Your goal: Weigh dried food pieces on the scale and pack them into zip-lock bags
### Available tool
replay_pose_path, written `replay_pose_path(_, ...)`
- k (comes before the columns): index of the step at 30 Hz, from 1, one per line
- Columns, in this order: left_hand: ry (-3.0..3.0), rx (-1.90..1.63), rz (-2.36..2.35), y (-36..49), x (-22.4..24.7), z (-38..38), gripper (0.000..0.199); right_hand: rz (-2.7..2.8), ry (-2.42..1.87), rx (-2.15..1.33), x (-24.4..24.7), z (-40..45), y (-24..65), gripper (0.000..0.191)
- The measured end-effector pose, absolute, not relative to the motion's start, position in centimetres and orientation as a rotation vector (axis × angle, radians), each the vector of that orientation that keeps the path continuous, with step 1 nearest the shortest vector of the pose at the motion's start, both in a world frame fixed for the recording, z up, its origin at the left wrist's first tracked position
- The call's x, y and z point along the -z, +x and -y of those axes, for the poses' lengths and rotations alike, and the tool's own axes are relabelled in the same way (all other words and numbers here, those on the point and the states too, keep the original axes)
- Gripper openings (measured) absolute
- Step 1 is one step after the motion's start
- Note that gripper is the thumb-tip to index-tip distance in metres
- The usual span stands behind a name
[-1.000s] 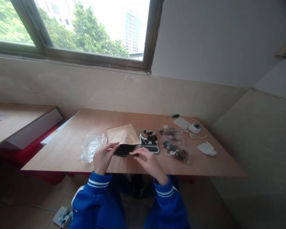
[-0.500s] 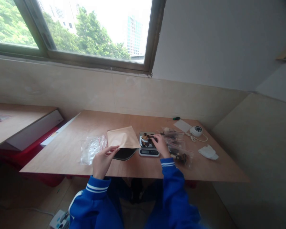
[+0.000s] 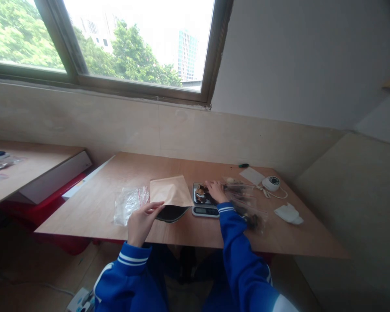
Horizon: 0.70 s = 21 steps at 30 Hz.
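My left hand [image 3: 142, 221] pinches the near edge of a brown paper bag [image 3: 170, 190], whose dark mouth gapes toward me. The bag lies left of a small digital scale [image 3: 205, 211] with a display at its front. Brown and black dried pieces [image 3: 200, 190], perhaps dried mushrooms, are heaped on the scale's plate. My right hand [image 3: 217, 192] reaches over the right side of the plate, fingers bent and closed among the pieces. Its fingertips are partly hidden in the heap.
Clear plastic bags [image 3: 131, 203] lie left of the paper bag. Zip bags with dark contents [image 3: 243, 197] lie right of the scale, beside my right forearm. Farther right are a white round device [image 3: 271, 183] with a cord, a crumpled tissue [image 3: 288, 213], a white card [image 3: 251, 176] and a green object [image 3: 243, 165].
My right hand has moved a little farther over the plate, its fingers lower on the dried pieces. My left hand still holds the paper bag's edge. The whole view has shifted slightly.
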<state>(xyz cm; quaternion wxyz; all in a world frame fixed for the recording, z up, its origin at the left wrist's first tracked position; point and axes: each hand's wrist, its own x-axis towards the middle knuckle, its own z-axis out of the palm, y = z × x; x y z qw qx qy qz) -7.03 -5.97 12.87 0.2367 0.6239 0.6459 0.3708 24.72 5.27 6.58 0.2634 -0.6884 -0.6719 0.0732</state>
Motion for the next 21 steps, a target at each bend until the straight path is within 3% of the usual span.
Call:
replay_pose_path(6,1.693,-0.998,-1.784,-6.8,-13.1,6.1,0.032,1.557,-1.584,-0.128,-7.1,0.0,26.1,0.057)
replay_pose_path(13,1.743,-0.96,-1.789,-6.0,-13.0,5.4,0.03,1.344,-1.52,-0.282,-4.8,8.8,24.4,0.047)
replay_pose_path(21,1.744,-0.945,-1.735,-5.5,-10.8,3.6,0.03,1.088,-1.651,-0.467,-0.6,10.0,26.6,0.056)
